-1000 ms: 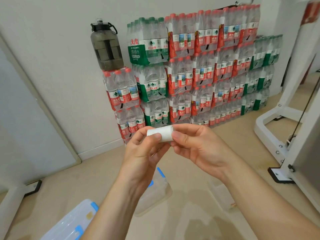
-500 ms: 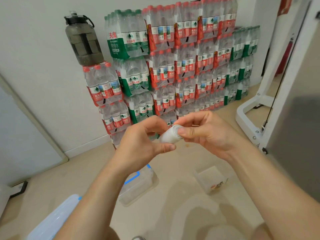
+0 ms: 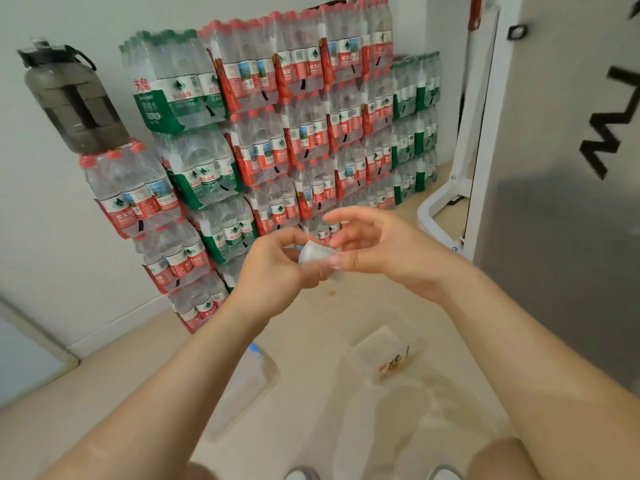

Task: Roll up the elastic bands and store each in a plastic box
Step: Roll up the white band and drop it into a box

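1. A small cylindrical roll of white elastic band [image 3: 313, 252], soft and matt, is held in mid-air at scene centre, above the smooth beige floor [image 3: 329, 427].
2. The roll is gripped by the left hand [image 3: 277, 263]: fingers curled round it, thumb laid along its near side.
3. The roll's right end is touched by the right hand [image 3: 377, 244]. The upper fingers are spread apart and loosely bent. Whether the lower ones pinch the roll cannot be told because of blur.
4. A clear, open, rectangular plastic box [image 3: 377, 341] with a red-marked label is seen on the floor below the right wrist, well apart from the roll.
5. A second clear plastic box with a blue clip [image 3: 252, 386] is partly hidden under the left forearm.
6. Glossy shrink-wrapped packs of water bottles [image 3: 277, 116], red- and green-labelled, are stacked against the far wall. A dark grey translucent jug [image 3: 72, 98] is set on the leftmost stack.
7. A matt grey panel [image 3: 561, 237] is noted at right.
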`<action>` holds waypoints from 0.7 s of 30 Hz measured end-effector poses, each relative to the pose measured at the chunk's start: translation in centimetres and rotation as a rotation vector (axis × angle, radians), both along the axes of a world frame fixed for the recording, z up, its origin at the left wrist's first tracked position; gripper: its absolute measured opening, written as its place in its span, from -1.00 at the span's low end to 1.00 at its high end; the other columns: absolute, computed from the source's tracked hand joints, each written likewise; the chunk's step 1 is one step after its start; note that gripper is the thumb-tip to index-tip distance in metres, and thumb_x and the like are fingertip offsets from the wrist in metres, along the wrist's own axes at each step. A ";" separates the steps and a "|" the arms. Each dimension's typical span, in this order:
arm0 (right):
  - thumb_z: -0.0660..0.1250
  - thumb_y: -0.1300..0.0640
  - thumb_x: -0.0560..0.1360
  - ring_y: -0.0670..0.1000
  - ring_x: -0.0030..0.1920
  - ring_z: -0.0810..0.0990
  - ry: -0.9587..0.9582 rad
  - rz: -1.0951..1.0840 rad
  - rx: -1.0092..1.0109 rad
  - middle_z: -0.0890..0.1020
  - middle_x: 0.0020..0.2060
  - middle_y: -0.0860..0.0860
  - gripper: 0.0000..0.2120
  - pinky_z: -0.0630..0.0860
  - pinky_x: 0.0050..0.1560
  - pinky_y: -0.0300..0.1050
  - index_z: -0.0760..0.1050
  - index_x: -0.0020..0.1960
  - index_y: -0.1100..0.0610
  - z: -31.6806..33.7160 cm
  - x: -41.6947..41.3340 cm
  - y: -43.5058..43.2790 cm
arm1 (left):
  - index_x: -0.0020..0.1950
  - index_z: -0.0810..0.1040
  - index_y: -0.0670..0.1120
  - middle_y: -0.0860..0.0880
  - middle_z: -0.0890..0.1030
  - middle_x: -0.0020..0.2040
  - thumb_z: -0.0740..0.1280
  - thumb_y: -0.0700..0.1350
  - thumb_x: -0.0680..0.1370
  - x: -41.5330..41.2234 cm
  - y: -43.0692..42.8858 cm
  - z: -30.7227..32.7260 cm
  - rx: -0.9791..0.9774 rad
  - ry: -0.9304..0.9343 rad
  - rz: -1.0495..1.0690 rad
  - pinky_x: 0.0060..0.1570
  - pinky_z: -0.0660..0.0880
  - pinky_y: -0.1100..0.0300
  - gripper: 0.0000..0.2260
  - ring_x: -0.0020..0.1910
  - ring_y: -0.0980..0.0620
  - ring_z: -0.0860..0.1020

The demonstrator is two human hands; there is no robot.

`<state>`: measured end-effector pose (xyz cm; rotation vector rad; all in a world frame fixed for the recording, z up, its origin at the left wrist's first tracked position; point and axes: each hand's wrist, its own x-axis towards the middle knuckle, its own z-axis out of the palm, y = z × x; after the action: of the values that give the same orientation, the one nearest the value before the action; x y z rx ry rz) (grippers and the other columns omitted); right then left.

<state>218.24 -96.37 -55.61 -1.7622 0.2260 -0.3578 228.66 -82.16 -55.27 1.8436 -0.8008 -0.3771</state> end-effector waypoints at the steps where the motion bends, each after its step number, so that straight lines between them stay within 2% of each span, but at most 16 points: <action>1: 0.55 0.12 0.32 0.03 0.02 0.64 0.057 0.003 -0.085 0.58 -0.01 -0.02 -0.52 0.59 0.12 -0.03 0.51 0.18 -0.11 -0.4 0.3 -0.7 | -0.01 0.55 -0.20 -0.19 0.70 -0.16 0.52 -0.16 0.37 0.6 -0.7 -0.3 -0.040 0.104 -0.035 -0.31 0.59 0.22 -0.73 -0.24 -0.06 0.66; 3: 0.54 0.14 0.34 0.04 0.01 0.66 0.121 -0.021 -0.110 0.56 0.06 -0.01 -0.55 0.62 0.06 -0.04 0.53 0.18 -0.06 -1.6 1.2 -1.9 | 0.03 0.53 -0.24 -0.20 0.70 -0.09 0.51 -0.12 0.34 1.9 -2.6 -1.7 -0.113 0.267 -0.105 -0.15 0.62 0.13 -0.65 -0.15 -0.11 0.68; 6: 0.51 0.22 0.37 0.02 -0.11 0.69 0.081 -0.142 0.025 0.65 0.00 0.04 -0.71 0.63 -0.06 -0.12 0.61 0.06 0.03 -4.7 2.5 -3.4 | -0.03 0.56 -0.16 -0.09 0.71 -0.15 0.48 0.02 0.27 4.0 -5.3 -5.1 -0.122 0.414 -0.157 -0.20 0.54 0.19 -0.62 -0.21 -0.01 0.66; 9: 0.50 0.22 0.38 0.05 -0.18 0.71 0.108 -0.212 0.125 0.64 0.00 0.16 -0.75 0.63 -0.13 -0.17 0.63 0.05 0.12 -7.7 4.1 -4.9 | -0.03 0.65 -0.14 0.03 0.65 -0.20 0.44 0.15 0.26 6.4 -7.3 -8.7 -0.024 0.379 -0.186 -0.18 0.47 0.23 -0.56 -0.24 0.13 0.55; 12: 0.49 0.22 0.39 0.09 -0.19 0.72 0.172 -0.209 0.194 0.65 0.02 0.19 -0.74 0.63 -0.17 -0.17 0.60 0.07 0.20 -10.8 6.0 -6.5 | -0.08 0.71 -0.06 0.08 0.63 -0.27 0.42 0.14 0.28 9.0 -8.2 -12.6 0.033 0.374 -0.249 -0.20 0.50 0.28 -0.64 -0.31 0.16 0.50; 16: 0.50 0.21 0.38 0.08 -0.24 0.72 0.297 -0.258 0.071 0.69 -0.10 0.12 -0.85 0.65 -0.09 -0.10 0.63 -0.05 0.15 -16.3 8.5 -7.7 | -0.04 0.70 -0.05 -0.04 0.66 -0.18 0.39 0.08 0.39 11.2 -9.2 -20.0 0.114 0.479 -0.317 -0.11 0.55 0.24 -0.73 -0.24 0.11 0.55; 18: 0.50 0.21 0.38 0.10 -0.28 0.71 0.376 -0.311 -0.024 0.67 -0.14 0.06 -0.87 0.64 -0.16 -0.16 0.63 -0.08 0.15 -19.5 9.6 -8.5 | 0.01 0.67 -0.07 -0.04 0.64 -0.21 0.34 0.01 0.51 12.1 -9.7 -24.2 0.203 0.493 -0.323 -0.17 0.53 0.27 -0.79 -0.26 0.10 0.55; 20: 0.48 0.24 0.39 0.14 -0.31 0.69 0.433 -0.397 -0.043 0.61 -0.20 0.00 -0.90 0.60 -0.29 -0.26 0.63 -0.10 0.16 -22.3 10.2 -9.8 | 0.06 0.64 -0.02 0.01 0.63 -0.24 0.28 -0.02 0.57 12.8 -10.2 -28.5 0.331 0.418 -0.303 -0.20 0.49 0.26 -0.82 -0.28 0.09 0.53; 21: 0.48 0.26 0.40 0.16 -0.33 0.68 0.447 -0.440 -0.039 0.58 -0.22 0.01 -0.91 0.59 -0.30 -0.25 0.63 -0.11 0.17 -23.5 10.3 -10.5 | 0.13 0.62 0.03 0.03 0.63 -0.20 0.24 -0.01 0.59 13.1 -10.2 -30.6 0.422 0.313 -0.324 -0.15 0.46 0.26 -0.80 -0.23 0.08 0.54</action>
<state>228.55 -106.85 -79.15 -1.8070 0.9400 -0.2752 241.73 -92.40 -85.88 1.9654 -0.8446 -1.0833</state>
